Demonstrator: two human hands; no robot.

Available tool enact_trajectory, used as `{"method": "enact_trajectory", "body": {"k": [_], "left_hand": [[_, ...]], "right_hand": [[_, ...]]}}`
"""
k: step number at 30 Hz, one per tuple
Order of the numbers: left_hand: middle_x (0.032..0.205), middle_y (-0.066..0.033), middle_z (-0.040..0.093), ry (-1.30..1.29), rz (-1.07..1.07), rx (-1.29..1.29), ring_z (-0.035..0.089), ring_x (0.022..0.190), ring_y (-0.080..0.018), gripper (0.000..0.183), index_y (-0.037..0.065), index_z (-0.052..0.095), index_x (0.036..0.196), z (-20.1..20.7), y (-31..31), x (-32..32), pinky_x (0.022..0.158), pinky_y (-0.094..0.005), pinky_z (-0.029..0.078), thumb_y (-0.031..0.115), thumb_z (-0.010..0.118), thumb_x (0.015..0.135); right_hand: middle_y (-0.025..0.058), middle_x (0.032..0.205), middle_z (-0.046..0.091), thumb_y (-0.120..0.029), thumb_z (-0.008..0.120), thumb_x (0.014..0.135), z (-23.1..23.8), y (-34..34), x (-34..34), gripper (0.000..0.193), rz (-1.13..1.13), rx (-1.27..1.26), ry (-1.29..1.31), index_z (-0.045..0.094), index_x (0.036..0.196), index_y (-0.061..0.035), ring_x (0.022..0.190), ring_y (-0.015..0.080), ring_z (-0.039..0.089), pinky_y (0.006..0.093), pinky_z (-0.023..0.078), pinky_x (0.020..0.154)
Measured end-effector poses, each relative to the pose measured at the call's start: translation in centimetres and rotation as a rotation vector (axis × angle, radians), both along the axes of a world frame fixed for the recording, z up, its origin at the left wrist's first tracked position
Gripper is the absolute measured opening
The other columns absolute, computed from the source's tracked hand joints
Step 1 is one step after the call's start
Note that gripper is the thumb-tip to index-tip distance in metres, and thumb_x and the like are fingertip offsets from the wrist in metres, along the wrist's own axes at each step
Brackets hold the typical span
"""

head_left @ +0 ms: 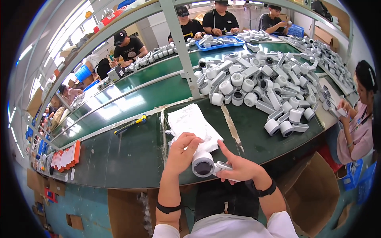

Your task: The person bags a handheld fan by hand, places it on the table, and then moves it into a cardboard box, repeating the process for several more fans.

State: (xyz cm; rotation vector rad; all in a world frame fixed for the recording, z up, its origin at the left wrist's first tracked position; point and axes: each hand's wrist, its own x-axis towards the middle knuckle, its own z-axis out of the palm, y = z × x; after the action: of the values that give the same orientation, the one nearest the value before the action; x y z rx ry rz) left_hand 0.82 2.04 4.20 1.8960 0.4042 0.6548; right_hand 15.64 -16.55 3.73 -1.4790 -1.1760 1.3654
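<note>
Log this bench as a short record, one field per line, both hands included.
Left hand: fingertips of the left hand at the near edge of the white sheets; grip unclear
Right hand: the right hand holds the white-and-grey device by its handle, index finger extended toward the sheets
Device: round head, dark face turned toward the person
Bench: dark green workbench
Left of sheets: a yellow-and-blue tool
Beyond, to the right: large pile of similar devices

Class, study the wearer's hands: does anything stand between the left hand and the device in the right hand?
Nothing visible does. The left hand is close beside the device, which the right hand holds. The white stack lies beyond, not in between.
</note>
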Motion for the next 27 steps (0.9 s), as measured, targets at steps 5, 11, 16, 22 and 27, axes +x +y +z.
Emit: {"method": "enact_trajectory", "body": {"k": [5, 11, 16, 22, 27], "left_hand": [[0.101, -0.0051, 0.058, 0.071, -0.120, -0.108, 0.057, 0.088, -0.0152, 0.017, 0.001, 0.070, 0.097, 1.0, 0.5, -1.2, 0.079, -0.0279, 0.046, 0.015, 0.060, 0.095], [0.100, -0.0039, 0.057, 0.054, -0.098, 0.045, 0.055, 0.084, -0.0129, 0.015, 0.001, 0.070, 0.095, 0.5, 0.9, -1.7, 0.074, -0.0263, 0.046, 0.014, 0.062, 0.094], [0.096, -0.0065, 0.057, -0.045, 0.113, 0.367, 0.056, 0.074, -0.0140, 0.012, 0.001, 0.070, 0.093, -0.5, -1.3, -0.1, 0.062, -0.0279, 0.046, 0.012, 0.066, 0.091], [0.091, -0.0105, 0.056, -0.121, 0.246, 0.568, 0.058, 0.068, -0.0227, 0.012, 0.002, 0.068, 0.088, -2.3, -4.6, 0.8, 0.059, -0.0323, 0.048, 0.014, 0.070, 0.086], [0.091, -0.0105, 0.057, -0.155, 0.125, 0.439, 0.059, 0.069, -0.0212, 0.010, -0.001, 0.066, 0.090, -3.5, -6.9, 1.2, 0.059, -0.0312, 0.048, 0.008, 0.069, 0.086]], "right_hand": [[0.0067, 0.078, 0.064, -0.020, 0.062, 0.091, -0.7, 1.7, 1.1, 0.096, 0.064, -0.011, 0.050, -0.009, 0.154, -0.0164, 0.055, 0.0134, 0.058, 0.0269, 0.049, 0.051], [0.0043, 0.081, 0.061, -0.019, 0.061, 0.094, -2.6, 2.8, -0.2, 0.082, -0.037, 0.019, 0.144, 0.007, 0.156, -0.0192, 0.058, 0.0114, 0.057, 0.0252, 0.049, 0.051], [0.0070, 0.079, 0.060, -0.018, 0.060, 0.094, -2.7, 2.7, -2.4, 0.071, -0.312, 0.074, 0.169, 0.020, 0.152, -0.0185, 0.051, 0.0130, 0.057, 0.0261, 0.048, 0.046], [0.0098, 0.083, 0.062, -0.010, 0.056, 0.094, -3.3, 3.4, -3.6, 0.069, -0.532, 0.173, 0.359, 0.017, 0.150, -0.0181, 0.051, 0.0151, 0.057, 0.0274, 0.048, 0.044], [0.0183, 0.109, 0.058, 0.001, 0.053, 0.087, -6.9, 4.7, -2.6, 0.074, -0.665, 0.335, 0.374, 0.015, 0.148, -0.0138, 0.074, 0.0204, 0.065, 0.0311, 0.053, 0.056]]}}
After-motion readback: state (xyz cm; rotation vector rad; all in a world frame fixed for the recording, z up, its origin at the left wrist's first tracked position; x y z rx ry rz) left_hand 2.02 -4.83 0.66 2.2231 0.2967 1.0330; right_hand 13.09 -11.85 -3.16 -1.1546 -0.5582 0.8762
